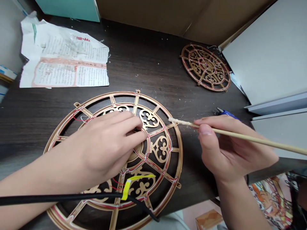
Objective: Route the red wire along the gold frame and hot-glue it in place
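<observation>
Left hand (105, 143): flat, fingers spread – pressing the large round gold fretwork frame (115, 159) on the dark counter (153, 70).
Right hand (227, 147): pinching a thin wooden stick (251, 139).
Stick axis: tip points left – just off the frame's right rim.

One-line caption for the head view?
Left hand presses on a large wooden fretwork disc while the right hand holds a thin stick; a smaller disc lies behind.
</observation>
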`<action>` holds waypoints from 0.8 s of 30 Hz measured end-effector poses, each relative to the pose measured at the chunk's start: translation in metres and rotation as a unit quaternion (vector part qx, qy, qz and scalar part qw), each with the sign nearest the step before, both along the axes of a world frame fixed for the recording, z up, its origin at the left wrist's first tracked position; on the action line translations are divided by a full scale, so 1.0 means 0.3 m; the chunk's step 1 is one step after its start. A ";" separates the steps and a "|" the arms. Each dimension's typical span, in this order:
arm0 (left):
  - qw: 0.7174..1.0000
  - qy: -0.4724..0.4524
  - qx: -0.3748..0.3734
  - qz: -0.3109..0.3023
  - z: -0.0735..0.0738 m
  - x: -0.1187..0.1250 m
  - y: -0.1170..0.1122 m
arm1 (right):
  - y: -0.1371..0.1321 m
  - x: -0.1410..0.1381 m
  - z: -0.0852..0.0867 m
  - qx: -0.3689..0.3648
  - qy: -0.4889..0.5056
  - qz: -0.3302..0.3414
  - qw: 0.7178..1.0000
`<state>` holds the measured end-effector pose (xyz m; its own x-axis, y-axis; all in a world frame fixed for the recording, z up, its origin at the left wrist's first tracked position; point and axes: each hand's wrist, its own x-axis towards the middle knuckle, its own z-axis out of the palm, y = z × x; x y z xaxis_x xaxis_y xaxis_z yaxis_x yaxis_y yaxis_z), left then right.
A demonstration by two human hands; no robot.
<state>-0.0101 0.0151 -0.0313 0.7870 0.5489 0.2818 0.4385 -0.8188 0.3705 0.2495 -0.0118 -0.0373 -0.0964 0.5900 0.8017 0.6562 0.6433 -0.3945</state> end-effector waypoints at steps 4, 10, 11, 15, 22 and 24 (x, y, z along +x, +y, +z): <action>0.998 0.043 0.045 -0.031 -0.006 -0.005 0.004 | -0.007 0.000 0.002 -0.007 0.001 0.020 1.000; 0.998 0.038 0.021 -0.036 -0.038 -0.018 0.019 | -0.013 0.000 0.001 -0.007 -0.015 0.032 0.999; 0.999 0.027 0.013 -0.033 -0.042 -0.021 0.022 | -0.013 0.000 0.002 -0.009 -0.017 0.031 0.999; 0.999 -0.021 -0.029 -0.016 -0.044 -0.027 0.031 | -0.017 -0.001 0.008 -0.031 -0.038 0.036 0.998; 0.999 -0.032 -0.030 -0.016 -0.036 -0.031 0.028 | -0.013 -0.014 -0.004 -0.007 -0.025 0.056 0.998; 0.999 -0.028 -0.017 -0.020 -0.038 -0.030 0.023 | -0.011 -0.023 -0.011 0.000 -0.015 0.051 0.999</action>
<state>-0.0191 0.0218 -0.0426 0.7924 0.5264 0.3084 0.3827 -0.8225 0.4207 0.2425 -0.0152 -0.0405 -0.1800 0.5758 0.7975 0.5993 0.7071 -0.3753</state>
